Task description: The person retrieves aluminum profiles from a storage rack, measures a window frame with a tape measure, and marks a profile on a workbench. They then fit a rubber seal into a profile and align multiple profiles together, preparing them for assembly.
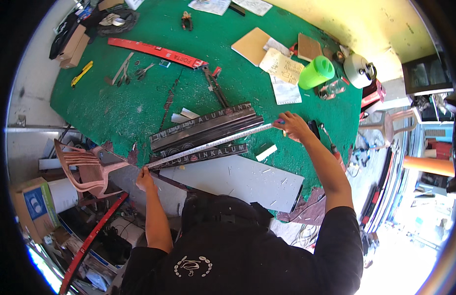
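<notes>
A pale tape measure (213, 143) with fine tick marks is stretched between my hands, slanting up to the right. My left hand (145, 180) pinches its lower end near the table's edge. At the other end my right hand (296, 129) is closed around the tape, where a small pink and purple part shows at the fingers. Under and beside the tape lie dark aluminium profiles (203, 129) with printed film. Another film-covered dark profile (208, 155) lies on the near side of the tape. A flat grey panel (233, 179) rests closest to my body.
On the green table (120, 103) are a red spirit level (156, 51), scissors (123, 76), a yellow cutter (82, 73), pliers (187, 21) and papers (281, 66). A green tumbler (316, 73) and a screwdriver (336, 152) are at the right. A brown plastic chair (85, 167) stands left.
</notes>
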### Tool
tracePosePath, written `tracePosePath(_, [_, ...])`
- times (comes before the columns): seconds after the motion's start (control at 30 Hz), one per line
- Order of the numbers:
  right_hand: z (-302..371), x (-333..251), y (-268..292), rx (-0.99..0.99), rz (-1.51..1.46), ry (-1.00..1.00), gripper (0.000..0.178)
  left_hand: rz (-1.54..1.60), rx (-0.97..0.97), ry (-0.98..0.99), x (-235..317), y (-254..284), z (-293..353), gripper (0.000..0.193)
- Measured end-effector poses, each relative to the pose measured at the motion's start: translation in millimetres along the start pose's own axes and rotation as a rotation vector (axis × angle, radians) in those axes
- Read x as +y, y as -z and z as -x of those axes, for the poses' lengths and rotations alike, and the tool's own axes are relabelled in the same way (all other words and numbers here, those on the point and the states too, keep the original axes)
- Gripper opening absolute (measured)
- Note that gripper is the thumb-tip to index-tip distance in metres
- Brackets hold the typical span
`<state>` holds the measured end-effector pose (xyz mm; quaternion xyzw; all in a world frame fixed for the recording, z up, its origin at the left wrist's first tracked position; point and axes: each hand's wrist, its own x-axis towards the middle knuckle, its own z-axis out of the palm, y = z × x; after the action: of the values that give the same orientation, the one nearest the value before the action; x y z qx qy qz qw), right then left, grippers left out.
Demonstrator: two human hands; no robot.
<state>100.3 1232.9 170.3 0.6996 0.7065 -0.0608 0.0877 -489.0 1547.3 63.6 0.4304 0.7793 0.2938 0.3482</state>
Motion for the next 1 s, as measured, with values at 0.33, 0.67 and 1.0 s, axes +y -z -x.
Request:
tracePosePath(0.33, [22,-33,-4,0.114,-0.017,-0.027,0.039,0.066,-0.045,0.015,-6,2,-12,0.028])
tracePosePath(0.67, [42,-68,-15,0.083,-0.044,-0.089,0.036,-0.007,-0.058,0.006,0,5,-11,0.027])
tracePosePath(1.0, [40,-67,-18,0.116,-0.034,-0.102,0.042,-0.034,-0.005,0.044,14,3,2,0.027])
